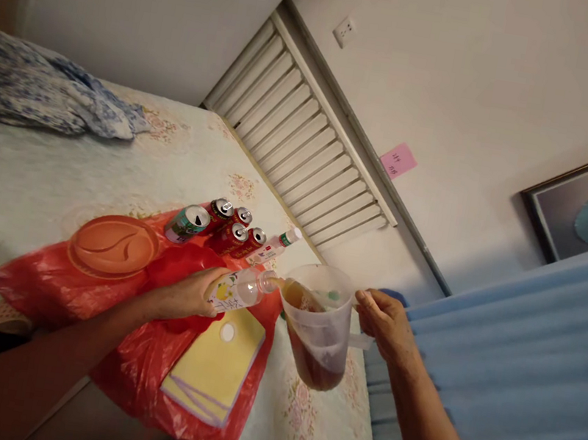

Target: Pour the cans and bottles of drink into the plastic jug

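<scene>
My left hand [198, 294] is wrapped around a clear plastic bottle [241, 290] with a printed label. The bottle is tilted, its open mouth at the spout of a translucent measuring jug [318, 328]. My right hand [381, 322] grips the jug by its handle. Brown liquid [301, 297] fills part of the jug and reaches the spout beside the bottle's mouth. Below the bottle, a folded yellow cloth [218, 368] with purple edging lies on a red plastic bag [137, 366]. A small white round cap [227, 331] rests on the cloth.
Several opened drink cans [230, 236] and another clear bottle [279, 244] stand behind the bottle. An orange round lid [114, 245] lies on the bag. Blue-and-white fabric [52, 89] is on the flowered tablecloth [187, 151]. A radiator [308, 133] and blue curtain [518, 352] border the table.
</scene>
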The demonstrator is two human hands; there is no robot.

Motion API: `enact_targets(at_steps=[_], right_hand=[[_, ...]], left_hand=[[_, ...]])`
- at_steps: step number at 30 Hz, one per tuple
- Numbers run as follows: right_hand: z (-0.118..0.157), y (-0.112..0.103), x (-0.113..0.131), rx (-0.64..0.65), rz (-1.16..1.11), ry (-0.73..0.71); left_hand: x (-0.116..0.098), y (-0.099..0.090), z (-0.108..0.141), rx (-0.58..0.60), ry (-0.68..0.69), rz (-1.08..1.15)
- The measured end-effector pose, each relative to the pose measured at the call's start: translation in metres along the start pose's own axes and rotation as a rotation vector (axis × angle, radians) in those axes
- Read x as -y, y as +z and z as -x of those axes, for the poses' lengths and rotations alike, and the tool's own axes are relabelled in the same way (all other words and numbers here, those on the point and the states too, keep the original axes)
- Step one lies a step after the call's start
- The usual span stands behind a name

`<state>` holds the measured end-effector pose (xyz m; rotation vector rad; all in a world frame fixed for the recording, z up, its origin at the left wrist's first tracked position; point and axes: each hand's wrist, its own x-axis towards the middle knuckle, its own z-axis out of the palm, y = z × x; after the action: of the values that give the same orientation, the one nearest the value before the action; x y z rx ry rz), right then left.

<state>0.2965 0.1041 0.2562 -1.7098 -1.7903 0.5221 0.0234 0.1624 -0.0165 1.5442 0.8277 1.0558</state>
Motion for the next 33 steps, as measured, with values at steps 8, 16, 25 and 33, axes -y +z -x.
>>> enact_targets(at_steps=[8,16,25,33], right_hand=[[-0.001,-0.002,-0.002,0.01,0.048,-0.02],[0.0,-0.002,0.0,0.01,0.059,-0.015],[0.0,-0.002,0.0,0.018,0.086,-0.005],[0.001,-0.001,0.001,0.013,0.118,-0.012]], left_hand=[[0.006,0.001,-0.002,-0.058,0.041,0.066],[0.0,0.002,0.0,-0.079,0.032,0.055],[-0.002,0.002,0.001,-0.078,0.042,0.047],[-0.004,0.002,0.001,-0.052,0.004,0.076]])
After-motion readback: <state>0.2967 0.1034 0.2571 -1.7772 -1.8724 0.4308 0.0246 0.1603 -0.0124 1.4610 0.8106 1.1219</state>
